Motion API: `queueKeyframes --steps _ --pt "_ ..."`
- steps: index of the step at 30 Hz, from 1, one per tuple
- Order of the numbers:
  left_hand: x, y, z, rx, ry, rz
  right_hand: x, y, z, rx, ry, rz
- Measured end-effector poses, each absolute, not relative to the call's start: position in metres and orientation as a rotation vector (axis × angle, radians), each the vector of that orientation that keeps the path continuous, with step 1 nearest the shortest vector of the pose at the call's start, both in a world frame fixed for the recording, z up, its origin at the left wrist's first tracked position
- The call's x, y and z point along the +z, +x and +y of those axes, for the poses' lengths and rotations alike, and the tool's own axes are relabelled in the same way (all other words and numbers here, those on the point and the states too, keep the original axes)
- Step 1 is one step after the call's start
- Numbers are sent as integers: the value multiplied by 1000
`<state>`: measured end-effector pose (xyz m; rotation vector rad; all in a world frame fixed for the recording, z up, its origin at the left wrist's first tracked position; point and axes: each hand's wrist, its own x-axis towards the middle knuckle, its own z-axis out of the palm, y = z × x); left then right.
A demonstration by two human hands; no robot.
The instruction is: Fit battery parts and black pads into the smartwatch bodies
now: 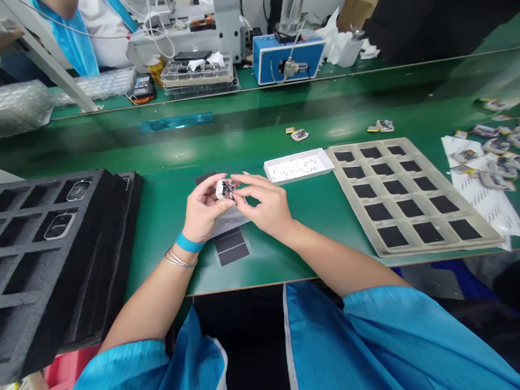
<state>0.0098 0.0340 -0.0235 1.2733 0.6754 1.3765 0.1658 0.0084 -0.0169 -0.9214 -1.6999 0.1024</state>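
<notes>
Between my hands, above the bench, is a small white-cased electronic device [224, 189] with its circuitry exposed. My left hand [200, 211] is closed around its left side, thumb below and fingers above. From the right, my right hand [270, 206] pinches at the device's edge with thumb and forefinger; any tiny part between those fingertips is too small to make out. Under the hands lie a pale sheet [228, 222], partly covered, and dark rectangular pads [232, 254]. A shallow white tray [275, 179] with tiny dark pieces sits just beyond my right hand.
A beige compartment tray [396, 204] with black pads is at right, beside a pile of similar devices [500, 163]. Black foam trays [36, 246] stack at left. Two devices, one a white unit [299, 135], lie farther back. Across the bench are a blue machine [272, 60] and a person [101, 28].
</notes>
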Motion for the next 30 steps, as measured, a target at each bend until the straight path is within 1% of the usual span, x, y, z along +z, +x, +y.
queueKeyframes --steps 6,13,19,25,27,30 --pt "-27 9 36 1432 1360 672 -16 167 8 125 -926 -1748" --pt "-25 8 31 1408 1394 691 -16 168 7 175 -920 -1750" --pt "-23 8 30 1386 1394 773 -16 167 7 204 -1021 -1781" --pt "-16 11 30 1319 1149 676 -1 183 13 67 -976 -1779" --pt "-15 10 30 1268 1061 664 5 205 22 31 -1103 -1753" --pt "-14 6 32 1201 987 655 7 246 41 40 -1511 -1635"
